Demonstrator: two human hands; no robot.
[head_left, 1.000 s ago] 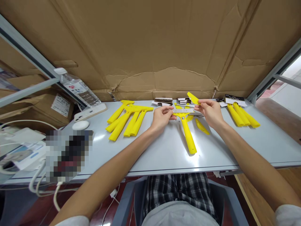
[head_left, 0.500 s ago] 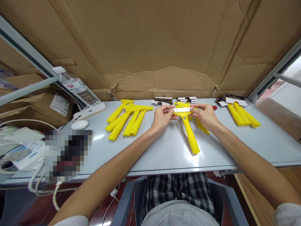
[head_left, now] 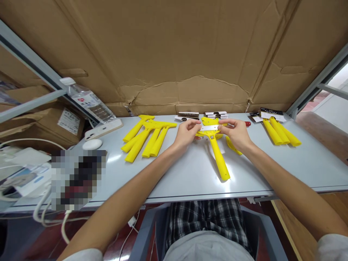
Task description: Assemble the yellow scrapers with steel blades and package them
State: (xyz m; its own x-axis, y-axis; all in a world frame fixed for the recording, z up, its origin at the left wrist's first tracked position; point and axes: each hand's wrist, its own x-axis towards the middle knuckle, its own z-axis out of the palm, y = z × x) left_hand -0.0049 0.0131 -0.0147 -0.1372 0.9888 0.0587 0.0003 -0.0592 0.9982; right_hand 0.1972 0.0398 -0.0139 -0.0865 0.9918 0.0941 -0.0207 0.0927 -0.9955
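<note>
A flat silver metal blade (head_left: 210, 128) lies across the head of a yellow scraper handle (head_left: 220, 159). My left hand (head_left: 187, 134) pinches the left end of the blade, with fingers at the scraper's head. At the other end, my right hand (head_left: 236, 133) grips the blade between thumb and fingers. The handle slants down toward the table's front edge. Beneath and behind the head are more yellow pieces, partly hidden; one yellow piece (head_left: 233, 145) shows beside my right hand. A red tool end (head_left: 248, 124) sticks out past the right fingers.
Several yellow scraper handles (head_left: 148, 139) lie at left on the grey table (head_left: 174, 181). Carded yellow scrapers (head_left: 280, 134) lie at right, folded cards (head_left: 216, 115) at the back. A bottle (head_left: 88, 101), power strip (head_left: 104, 129) and white cables stand left. Cardboard (head_left: 176, 54) walls the back.
The blade and the scraper's head have tilted and dropped slightly toward me. Both hands keep their hold, and the handle's end has shifted a little down and left.
</note>
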